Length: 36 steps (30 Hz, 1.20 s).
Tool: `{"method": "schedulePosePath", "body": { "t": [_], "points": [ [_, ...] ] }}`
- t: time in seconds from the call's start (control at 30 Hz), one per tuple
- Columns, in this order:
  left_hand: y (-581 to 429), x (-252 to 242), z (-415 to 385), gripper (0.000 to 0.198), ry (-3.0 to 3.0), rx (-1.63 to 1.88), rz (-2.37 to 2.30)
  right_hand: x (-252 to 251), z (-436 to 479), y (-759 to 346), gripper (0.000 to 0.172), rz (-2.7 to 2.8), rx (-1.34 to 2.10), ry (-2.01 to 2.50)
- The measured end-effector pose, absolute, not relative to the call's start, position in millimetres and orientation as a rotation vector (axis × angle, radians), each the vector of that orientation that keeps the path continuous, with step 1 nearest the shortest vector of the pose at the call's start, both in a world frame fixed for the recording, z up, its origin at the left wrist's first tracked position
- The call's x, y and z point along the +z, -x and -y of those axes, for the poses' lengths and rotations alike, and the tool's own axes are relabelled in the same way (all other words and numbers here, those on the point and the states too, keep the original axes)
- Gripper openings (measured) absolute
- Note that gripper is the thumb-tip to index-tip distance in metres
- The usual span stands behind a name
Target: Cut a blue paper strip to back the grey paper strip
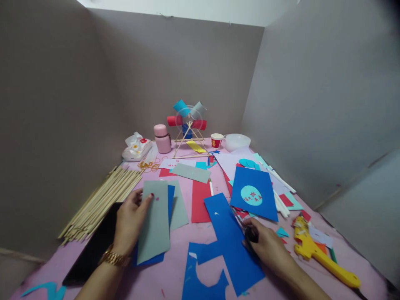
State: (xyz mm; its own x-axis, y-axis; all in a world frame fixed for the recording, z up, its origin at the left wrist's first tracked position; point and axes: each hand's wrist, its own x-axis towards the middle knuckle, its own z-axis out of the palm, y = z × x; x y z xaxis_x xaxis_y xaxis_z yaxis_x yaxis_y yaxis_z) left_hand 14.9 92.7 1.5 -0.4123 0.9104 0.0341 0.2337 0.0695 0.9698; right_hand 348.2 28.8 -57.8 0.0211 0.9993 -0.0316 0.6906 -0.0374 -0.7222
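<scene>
My left hand [133, 218], a gold watch on its wrist, grips a grey sheet of card [154, 225] by its left edge, thumb on top. Blue card [171, 202] shows behind that sheet, and another grey piece [179, 206] lies to its right. In my right hand [268, 241] is a pair of scissors [251, 235] with black handles, its blades pointing away from me. Under the scissors lies a long blue strip of card [233, 246]. Beside the strip is a blue offcut [190, 275] with a rounded cut-out. Whether the blades are apart is unclear.
Bamboo sticks [100, 204] and a black tablet-like slab [93, 250] lie left. A yellow glue gun [321, 254] lies right. A small Ferris-wheel model [189, 125], a pink flask [162, 139], a paper cup [216, 141] and a bowl [237, 142] stand at the back, with partitions around.
</scene>
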Motion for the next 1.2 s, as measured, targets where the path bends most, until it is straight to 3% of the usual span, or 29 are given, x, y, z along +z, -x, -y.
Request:
{"method": "schedulePosePath", "body": {
  "t": [0.1,0.23,0.5,0.73,0.97,1.2],
  "points": [
    [-38.0,8.9,-79.2,0.011,-0.893,1.355,-1.504,-58.5,-32.0,-349.0,0.026,1.458,1.054,1.532],
    [-89.4,7.8,-55.8,0.015,-0.657,1.116,-1.238,-47.0,-32.8,-344.3,0.038,1.165,1.293,1.328],
    [-151.6,-1.9,-49.1,0.018,-0.545,1.124,-0.921,-38.7,-26.2,-332.5,0.04,1.193,1.224,1.191],
    [-110.7,7.8,-77.6,0.009,-0.379,1.288,-0.993,-28.5,-24.2,-352.2,0.03,1.314,0.692,1.412],
    [-110.7,17.5,-67.4,0.016,-0.348,1.085,-0.907,-18.2,-27.4,-337.4,0.037,1.136,1.111,1.166],
    [-154.8,-5.6,-49.7,0.022,-0.557,1.256,-0.954,-32.3,-20.9,-294.2,0.038,1.156,1.317,1.029]
  ]
}}
